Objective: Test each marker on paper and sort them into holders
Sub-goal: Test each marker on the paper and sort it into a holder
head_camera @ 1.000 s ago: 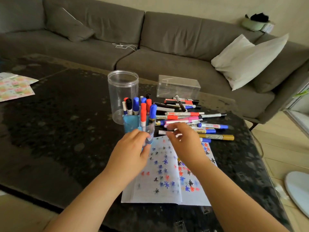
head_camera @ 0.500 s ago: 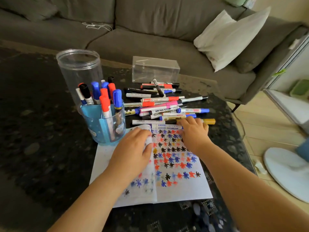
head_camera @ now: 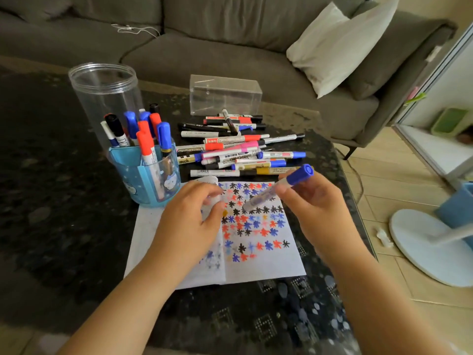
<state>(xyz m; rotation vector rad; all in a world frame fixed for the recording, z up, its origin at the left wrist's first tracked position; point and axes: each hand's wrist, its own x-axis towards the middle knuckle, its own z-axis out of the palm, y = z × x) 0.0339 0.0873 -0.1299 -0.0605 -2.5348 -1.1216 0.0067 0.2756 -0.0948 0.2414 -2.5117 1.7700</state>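
Observation:
My right hand (head_camera: pixel 317 208) grips a blue-capped marker (head_camera: pixel 279 188), tilted, cap up and to the right, over the white paper (head_camera: pixel 266 262) covered in red, blue and black star marks. My left hand (head_camera: pixel 190 221) rests on the paper's left half, fingers curled near a blurred whitish object; whether it holds that object is unclear. A blue holder (head_camera: pixel 147 178) with several red, blue and black markers stands just left of the paper. A pile of loose markers (head_camera: pixel 235 147) lies behind the paper.
A tall clear round jar (head_camera: pixel 102 98) stands behind the blue holder. A clear rectangular box (head_camera: pixel 225 94) sits at the dark table's far edge. Beyond are a grey sofa with a white cushion (head_camera: pixel 340 44); a white fan base (head_camera: pixel 430 247) is on the floor to the right.
My right hand has lifted a blue-capped marker from the pile's near edge and brought it over the paper. The view has shifted closer. My left hand stays on the paper.

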